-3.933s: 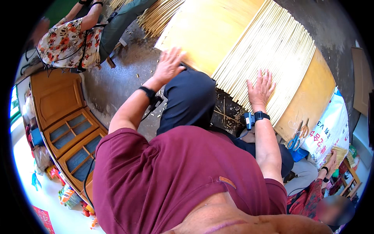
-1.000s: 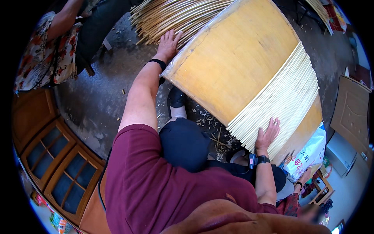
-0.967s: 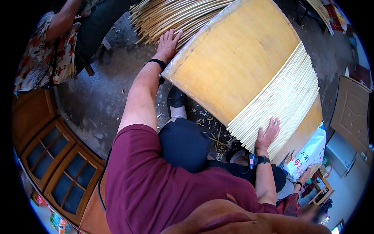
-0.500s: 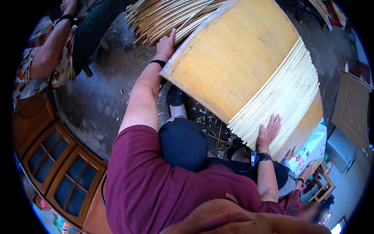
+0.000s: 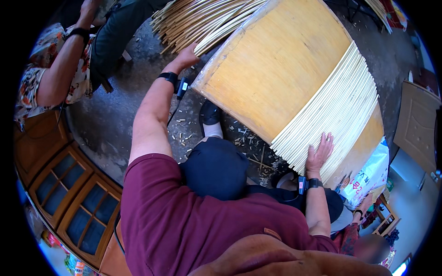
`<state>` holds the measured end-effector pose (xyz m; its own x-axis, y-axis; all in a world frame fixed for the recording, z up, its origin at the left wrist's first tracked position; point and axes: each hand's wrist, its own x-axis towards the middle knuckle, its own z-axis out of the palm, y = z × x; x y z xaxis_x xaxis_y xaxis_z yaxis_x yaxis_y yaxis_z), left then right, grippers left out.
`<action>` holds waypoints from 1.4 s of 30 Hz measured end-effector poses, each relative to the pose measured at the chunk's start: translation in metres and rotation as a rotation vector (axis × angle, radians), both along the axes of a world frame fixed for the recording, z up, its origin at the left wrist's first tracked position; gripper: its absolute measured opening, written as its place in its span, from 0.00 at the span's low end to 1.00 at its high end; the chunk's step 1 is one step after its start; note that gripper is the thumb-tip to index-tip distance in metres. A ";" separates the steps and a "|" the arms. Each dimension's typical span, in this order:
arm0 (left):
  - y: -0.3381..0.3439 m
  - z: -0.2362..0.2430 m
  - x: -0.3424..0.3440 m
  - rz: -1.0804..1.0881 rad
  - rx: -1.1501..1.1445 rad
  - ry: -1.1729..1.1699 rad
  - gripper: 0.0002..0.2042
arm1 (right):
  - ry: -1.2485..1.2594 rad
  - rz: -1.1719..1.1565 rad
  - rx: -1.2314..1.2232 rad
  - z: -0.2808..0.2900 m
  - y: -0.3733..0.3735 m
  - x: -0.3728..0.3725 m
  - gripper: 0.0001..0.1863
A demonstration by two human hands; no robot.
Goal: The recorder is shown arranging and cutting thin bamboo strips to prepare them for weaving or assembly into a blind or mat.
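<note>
My left hand (image 5: 185, 57) is at the near end of a pile of thin wooden sticks (image 5: 202, 25), left of the board's edge. Its fingers are closed around the ends of pale sticks there; how many they hold is hidden. A yellowish wooden board (image 5: 271, 60) slants in front of me. Across its right part lies a row of whitish sticks (image 5: 331, 108), side by side and close together. On the near ends of this row rests my right hand (image 5: 319, 154), flat, with fingers stretched out.
A person in a flowered top (image 5: 55, 69) sits at the far left. Another person's hand (image 5: 366, 202) is by a white plastic bag (image 5: 366, 179) at right. Short offcuts (image 5: 182, 135) litter the dark floor. Wooden cabinet doors (image 5: 87, 216) stand lower left, a brown panel (image 5: 416, 122) right.
My left hand has drawn back toward the lower left, its fingers closing on stick ends where the index finger was stretched over the pile. My right hand stays on the row.
</note>
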<state>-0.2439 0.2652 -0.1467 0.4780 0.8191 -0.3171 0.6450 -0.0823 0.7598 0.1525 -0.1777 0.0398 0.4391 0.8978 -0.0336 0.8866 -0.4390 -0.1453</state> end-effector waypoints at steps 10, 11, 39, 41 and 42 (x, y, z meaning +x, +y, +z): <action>-0.093 0.085 -0.113 0.150 -0.619 -0.261 0.30 | -0.012 -0.005 0.005 0.005 0.001 -0.002 0.36; -0.112 0.091 -0.120 0.179 -0.622 -0.277 0.30 | -0.016 -0.012 -0.002 0.007 0.001 -0.002 0.36; -0.261 0.270 -0.126 0.282 -0.323 -0.459 0.25 | -0.110 -0.109 -0.197 -0.009 -0.038 0.037 0.38; -0.234 0.300 -0.097 0.163 -0.282 -0.339 0.24 | -0.132 -0.057 -0.181 -0.012 -0.051 0.051 0.38; -0.218 0.310 -0.086 0.109 -0.237 -0.339 0.23 | -0.133 -0.035 -0.169 -0.013 -0.057 0.059 0.38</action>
